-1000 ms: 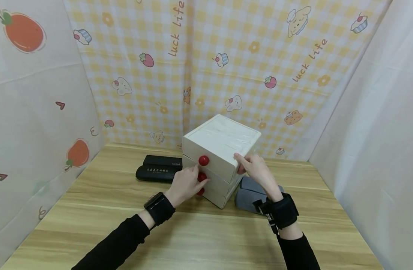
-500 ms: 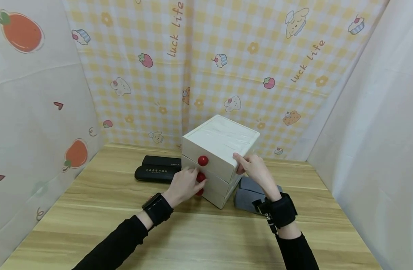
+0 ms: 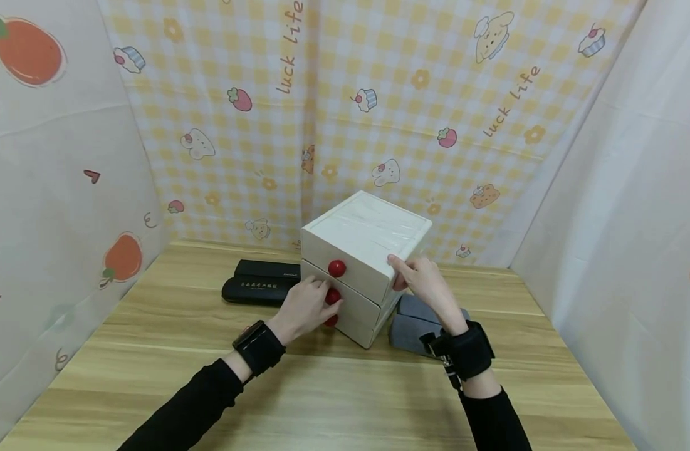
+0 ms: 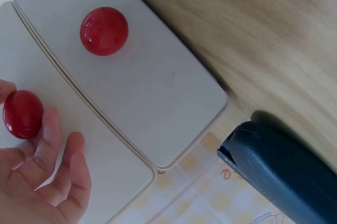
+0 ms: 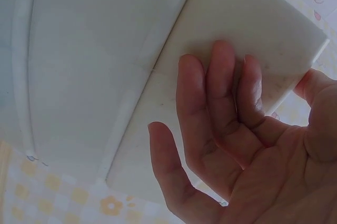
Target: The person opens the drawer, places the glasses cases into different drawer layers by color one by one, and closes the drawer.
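A white three-drawer box (image 3: 373,216) stands angled on the table, with one round red knob on each drawer front. My left hand (image 3: 304,308) is at the middle drawer; in the left wrist view thumb and index finger pinch the middle red knob (image 4: 23,114), the other fingers loosely bent. The bottom red knob (image 4: 104,31) shows apart from that hand; the top red knob (image 3: 337,269) is above it. My right hand (image 3: 426,283) holds the box's right side, thumb over the top edge and fingers against the side wall (image 5: 174,97). The drawers look closed.
Two black cases, a flat one (image 3: 266,269) and a rounded one (image 3: 257,290), lie left of the box. A grey case (image 3: 409,329) lies at its right, partly behind the right wrist. Patterned curtains (image 3: 237,156) enclose the wooden table (image 3: 322,401).
The left fingers have settled around the middle knob, the index finger lowering from just beneath the top knob. The right hand keeps its hold. The whole view has shifted slightly.
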The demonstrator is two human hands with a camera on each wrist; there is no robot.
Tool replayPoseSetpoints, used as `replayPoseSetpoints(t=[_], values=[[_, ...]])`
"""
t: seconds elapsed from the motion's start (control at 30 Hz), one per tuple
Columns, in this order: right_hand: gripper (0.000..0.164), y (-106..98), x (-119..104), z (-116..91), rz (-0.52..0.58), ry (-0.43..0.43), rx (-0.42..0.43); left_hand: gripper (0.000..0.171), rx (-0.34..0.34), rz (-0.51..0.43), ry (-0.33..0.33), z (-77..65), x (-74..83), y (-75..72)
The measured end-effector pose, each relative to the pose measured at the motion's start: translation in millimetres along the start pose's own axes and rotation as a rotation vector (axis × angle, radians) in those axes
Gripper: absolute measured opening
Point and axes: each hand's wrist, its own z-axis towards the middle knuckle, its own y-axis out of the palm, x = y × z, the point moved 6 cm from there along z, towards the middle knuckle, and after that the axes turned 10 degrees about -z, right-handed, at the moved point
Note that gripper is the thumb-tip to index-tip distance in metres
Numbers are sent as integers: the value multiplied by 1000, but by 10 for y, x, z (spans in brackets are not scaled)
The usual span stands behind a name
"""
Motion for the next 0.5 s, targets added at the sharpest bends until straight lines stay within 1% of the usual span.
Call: replayPoseSetpoints(t=[0.1,0.2,0.37,0.5], values=[[61,-3,-6,0,-1,-1,2,33,3,-7,6,-2,-6,-8],[62,-13,-4,-5,1,-4,-7,34,11,-18,-2,-12,-19,-35],[63,-17,8,-17,-1,-13,-1,31,5,-33,-6,-131,-40,-139],[63,0,-7,-9,-12,-31,5,31,9,-25,6,-270,-43,-226]])
